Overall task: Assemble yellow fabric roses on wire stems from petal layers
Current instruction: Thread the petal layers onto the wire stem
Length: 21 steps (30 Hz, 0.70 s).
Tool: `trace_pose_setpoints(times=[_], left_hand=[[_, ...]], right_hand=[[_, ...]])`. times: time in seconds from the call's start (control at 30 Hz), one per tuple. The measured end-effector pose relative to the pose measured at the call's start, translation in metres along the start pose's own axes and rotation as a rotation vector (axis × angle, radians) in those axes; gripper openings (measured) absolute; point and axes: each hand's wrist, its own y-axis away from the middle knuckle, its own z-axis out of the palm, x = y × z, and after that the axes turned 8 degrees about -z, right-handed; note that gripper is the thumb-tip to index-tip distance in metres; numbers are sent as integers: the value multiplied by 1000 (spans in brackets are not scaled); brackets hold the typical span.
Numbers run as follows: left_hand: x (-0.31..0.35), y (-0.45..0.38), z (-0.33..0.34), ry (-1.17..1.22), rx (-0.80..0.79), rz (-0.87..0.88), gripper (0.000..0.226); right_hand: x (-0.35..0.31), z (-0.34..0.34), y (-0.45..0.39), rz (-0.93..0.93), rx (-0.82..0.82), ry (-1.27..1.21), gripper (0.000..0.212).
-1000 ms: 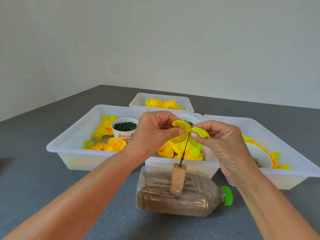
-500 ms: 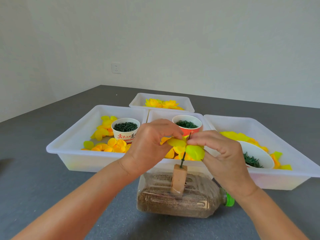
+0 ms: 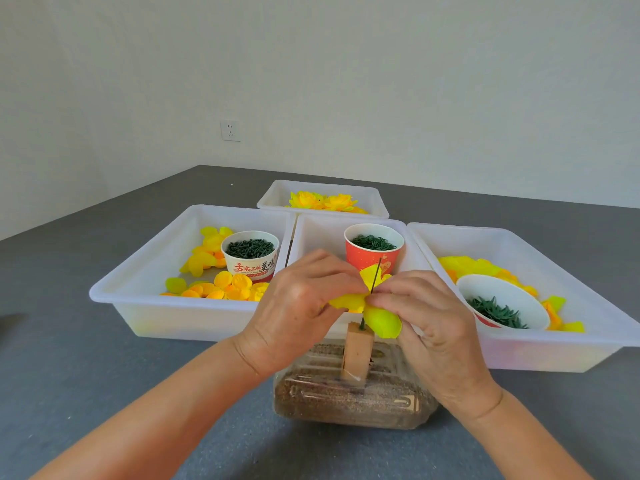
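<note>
From the head camera, you are looking down at a grey table (image 3: pixel 86 358); your left hand (image 3: pixel 298 306) and your right hand (image 3: pixel 426 317) are meeting just above a small wooden block (image 3: pixel 356 355); the block is standing upright on a clear plastic bottle (image 3: pixel 349 400) that is lying on its side and holding brown grains. A thin dark wire stem (image 3: pixel 375 275) is rising from the top of the block; a yellow petal layer (image 3: pixel 367 306) is sitting threaded on it, with the wire's tip poking out above the petals. Your left fingers are curling in and pinching the layer's left petal; your right fingertips are pinching the layer right beside the wire, while one bright petal is hanging down below your right thumb, close to the block.

Behind your hands, three white trays are sitting side by side; the left tray (image 3: pixel 138 282) is holding loose yellow petals (image 3: pixel 221 289) and a white paper cup (image 3: pixel 250 252) of dark green pieces; the middle tray (image 3: pixel 318 233) is holding a red paper cup (image 3: pixel 373 252) of green rings; the right tray (image 3: pixel 540 344) is holding more petals and a tilted white bowl (image 3: pixel 502 299) of green pieces. A fourth tray (image 3: pixel 277 199) farther back is holding finished yellow roses (image 3: pixel 323 201); a wall socket (image 3: pixel 230 130) is showing on the pale wall.
</note>
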Motion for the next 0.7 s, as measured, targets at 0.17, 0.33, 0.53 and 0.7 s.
trace_pose_setpoints(times=[0.17,0.33,0.53,0.7], left_hand=[[0,2,2,-36,-26,30,13],[2,9,4,-82,-85,74,17],[1,16,2,-82,-91,63,8],[2,17,-1,-76,-93,63,10]], right_hand=[[0,1,1,-41,18,67,22],[1,4,6,-50,46,127,27],[-1,4,14,-87,36,142,19],[-2,2,13,-87,11,111,22]])
